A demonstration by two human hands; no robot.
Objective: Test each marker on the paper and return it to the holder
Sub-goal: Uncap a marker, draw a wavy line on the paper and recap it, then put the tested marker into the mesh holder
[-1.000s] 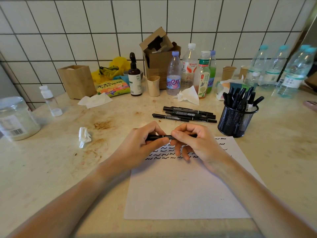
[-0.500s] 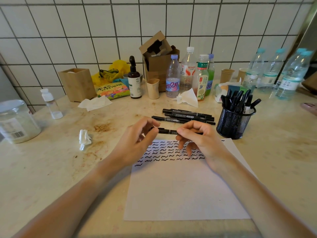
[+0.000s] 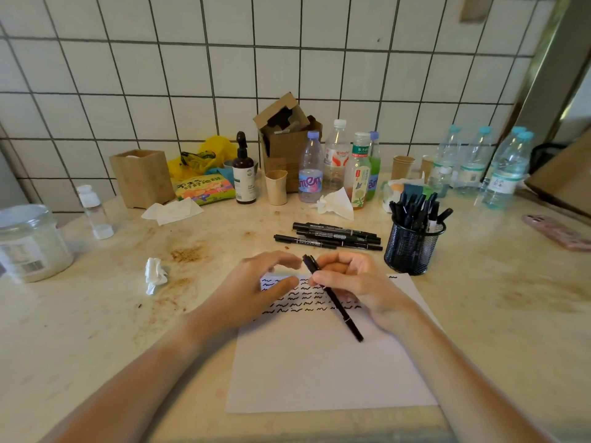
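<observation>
Over the upper part of the paper [image 3: 319,372], the right hand [image 3: 358,282] pinches one black marker [image 3: 335,302] between thumb and fingertips, its fingers curled round the barrel near the upper end. The marker's long axis runs on a slant: the top end points up and away toward the left hand [image 3: 256,289], the lower end trails down toward the person, above the sheet. The left hand holds nothing, its thumb and fingers apart in a loose curve, just beside the marker's upper end (whether that end is capped I cannot tell, and no cap shows in either hand). The coming move turns on this: the holder [image 3: 414,247], a black mesh cup, stands beyond and to the right of the grip, nearer the right hand than the left, so the marker would have to swing toward upright to drop in. Counting: one marker in hand; about four loose markers [image 3: 332,236] lying side by side on the worktop [image 3: 96,330], left of the holder, long axes running left to right; roughly ten more upright in the holder, too bunched to number; one sheet, with about five rows of black squiggles [image 3: 303,297] across its top.
</observation>
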